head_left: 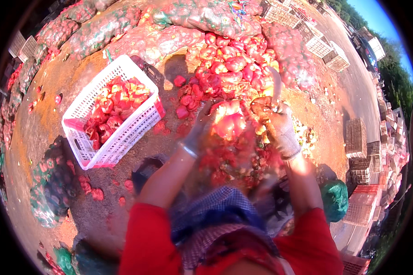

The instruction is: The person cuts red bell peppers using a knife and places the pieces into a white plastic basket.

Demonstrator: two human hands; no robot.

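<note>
My gloved left hand (pixel 201 127) is closed around the side of a large red bell pepper (pixel 228 120), held in front of me. In my gloved right hand (pixel 282 130) is a knife (pixel 276 85), its blade pointing up and away from me. The brown, stained patch by the right fingers could be glove or pepper; I cannot tell which. Just beyond both hands lies a heap of red bell peppers (pixel 234 64). Below them, red pieces are blurred, and yellowish scraps (pixel 305 135) lie beside my right wrist.
On the left stands a white plastic crate (pixel 124 133) partly filled with red peppers. Full mesh sacks (pixel 206 18) line the far side, with a dark mesh sack (pixel 53 188) at the near left. A green sack (pixel 334 200) sits by my right arm. Stacked crates (pixel 355 137) stand further right.
</note>
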